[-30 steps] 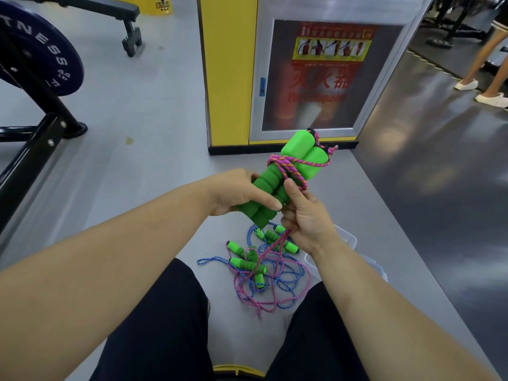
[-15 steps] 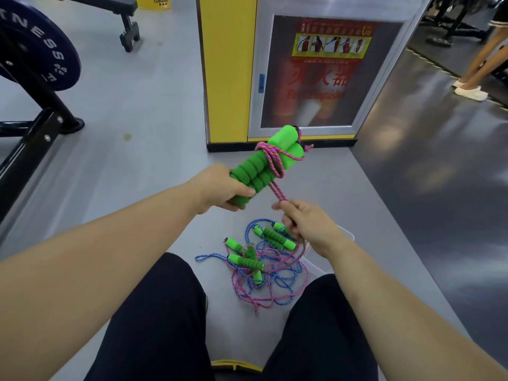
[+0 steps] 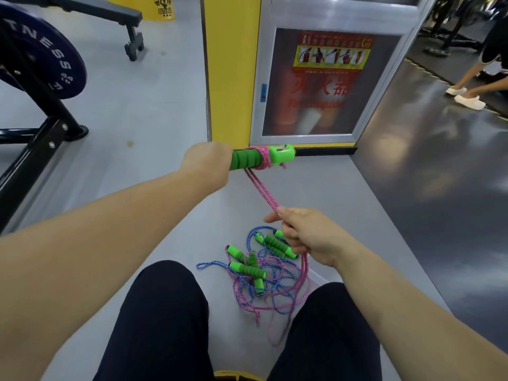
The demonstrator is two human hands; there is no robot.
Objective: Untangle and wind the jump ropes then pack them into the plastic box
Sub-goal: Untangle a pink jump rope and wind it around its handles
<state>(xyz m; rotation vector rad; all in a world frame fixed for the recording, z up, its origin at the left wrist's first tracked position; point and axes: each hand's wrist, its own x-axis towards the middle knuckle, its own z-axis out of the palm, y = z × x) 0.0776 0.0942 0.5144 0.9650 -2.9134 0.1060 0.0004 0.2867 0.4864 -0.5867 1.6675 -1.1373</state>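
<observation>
Ribbed matt foam handles (image 3: 246, 160), braided cord rope (image 3: 262, 192), smooth grey floor (image 3: 154, 111), glossy dark flooring (image 3: 439, 188).

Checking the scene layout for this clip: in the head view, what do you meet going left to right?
Weight plate → left hand gripping the green handles → right hand pinching the pink rope → white shoes.

Hands stretching a pink braided rope

Left hand (image 3: 207, 163) grips green foam handles (image 3: 248, 160); right hand (image 3: 308, 237) pinches the pink braided rope (image 3: 261, 192) above tangled ropes (image 3: 264, 276).
</observation>
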